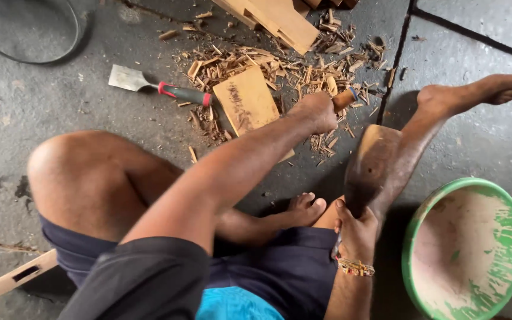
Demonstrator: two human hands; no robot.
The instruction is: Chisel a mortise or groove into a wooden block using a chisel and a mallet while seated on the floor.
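Observation:
My left hand [318, 111] reaches forward across my knee and is closed around the wooden handle of a tool [345, 98]; the tool's working end is hidden behind the hand. Over my lap, my right hand [357, 232], with a beaded bracelet at the wrist, grips the lower end of a dark, rounded carved block of wood [371, 166]. That block stands upright against my right leg. Just left of the left hand, a flat light-coloured board [245, 101] lies on the floor among wood chips [303, 71].
A broad chisel with a red and dark handle [161, 89] lies on the grey floor to the left. Light planks [280, 21] sit at the top. A green-rimmed bowl [463, 249] stands at lower right. A slotted wooden piece [13, 277] lies at lower left, a black cable [60, 53] at upper left.

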